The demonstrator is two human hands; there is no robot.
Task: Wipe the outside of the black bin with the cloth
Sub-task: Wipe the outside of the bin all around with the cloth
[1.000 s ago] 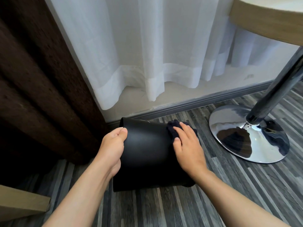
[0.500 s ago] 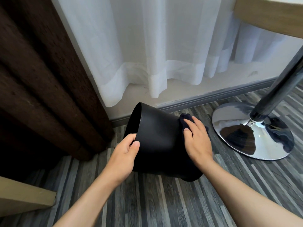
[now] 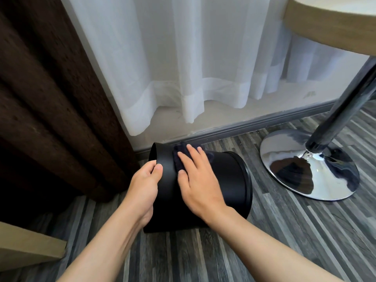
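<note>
Black bin (image 3: 227, 180) tipped on its side on the floor (image 3: 284, 231). Left hand (image 3: 145, 184) clamped on rim; right hand (image 3: 198, 180) flat, pressing dark cloth (image 3: 179, 157) near rim. Mid-wipe, probably; underside likely left.

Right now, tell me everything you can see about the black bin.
The black bin is a round, smooth, matte container, plastic by the look of it. It lies tipped on its side on the grey striped floor near the baseboard, open mouth to the left, base to the right. The left hand grips its rim; the right hand presses a dark cloth against its outer wall.
</note>
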